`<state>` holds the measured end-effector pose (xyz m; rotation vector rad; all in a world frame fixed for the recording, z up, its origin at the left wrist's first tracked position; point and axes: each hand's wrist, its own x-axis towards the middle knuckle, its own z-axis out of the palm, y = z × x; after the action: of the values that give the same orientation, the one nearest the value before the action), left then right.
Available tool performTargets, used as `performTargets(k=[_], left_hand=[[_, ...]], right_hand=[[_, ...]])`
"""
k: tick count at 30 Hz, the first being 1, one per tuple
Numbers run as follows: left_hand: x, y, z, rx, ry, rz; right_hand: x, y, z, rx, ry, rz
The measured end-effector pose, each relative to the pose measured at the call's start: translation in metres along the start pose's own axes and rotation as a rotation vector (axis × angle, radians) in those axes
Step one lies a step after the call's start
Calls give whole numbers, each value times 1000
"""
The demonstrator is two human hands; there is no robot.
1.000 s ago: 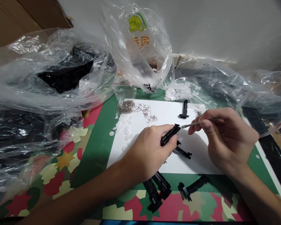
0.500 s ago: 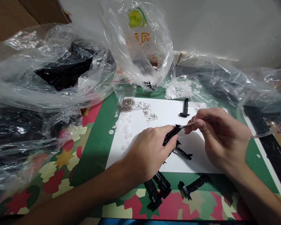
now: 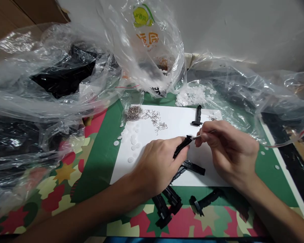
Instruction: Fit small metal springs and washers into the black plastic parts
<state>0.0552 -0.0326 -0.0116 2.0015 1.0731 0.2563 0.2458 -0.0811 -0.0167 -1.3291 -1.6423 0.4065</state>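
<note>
My left hand (image 3: 159, 162) is closed around a slim black plastic part (image 3: 182, 146), its far end pointing up and to the right. In my right hand (image 3: 228, 148) a thin grey metal tool (image 3: 197, 136) is pinched between thumb and fingers. The tool's tip touches or almost touches the far end of the part; what lies at the tip is too small to make out. Below my left hand, another black part (image 3: 195, 167) rests on the white sheet (image 3: 152, 145). One more black part (image 3: 198, 115) stands beyond my hands.
Small bent wires (image 3: 157, 121) spill from a wire-filled bag (image 3: 133, 113). White discs (image 3: 133, 141) lie on the sheet's left side, with a pile of white pieces (image 3: 195, 94) behind. Several black parts (image 3: 162, 211) lie near the front edge. Clear plastic bags (image 3: 147, 60) crowd the back.
The whole view has shifted slightly. My right hand has come a little closer to my left and turned somewhat. Both hands keep hold of the same things.
</note>
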Motion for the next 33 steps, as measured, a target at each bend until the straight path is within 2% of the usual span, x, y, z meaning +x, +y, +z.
performTargets(k=[4,9,12,14,17,21,28,33], left_hand=[[0,1,-1,-66,-6,-2],[-2,1,-4,-206,19,1],[-2,0,-4,-268,47,20],[-2,0,-4,-275,62,29],[-3,0,-6,-243,61,28],[-6,2,-10,-247,45,17],[-6,3,-14,-314,20,23],[-5,2,-17,-333,21,48]], right_hand=[[0,0,2,84,65,44],[4,-6,-3,164,311,44],[9,-5,-8,177,352,57],[12,-3,-9,190,346,3],[13,0,-9,242,290,-28],[8,1,-9,317,134,105],[13,3,-15,70,-159,197],[16,-2,-20,101,-275,218]])
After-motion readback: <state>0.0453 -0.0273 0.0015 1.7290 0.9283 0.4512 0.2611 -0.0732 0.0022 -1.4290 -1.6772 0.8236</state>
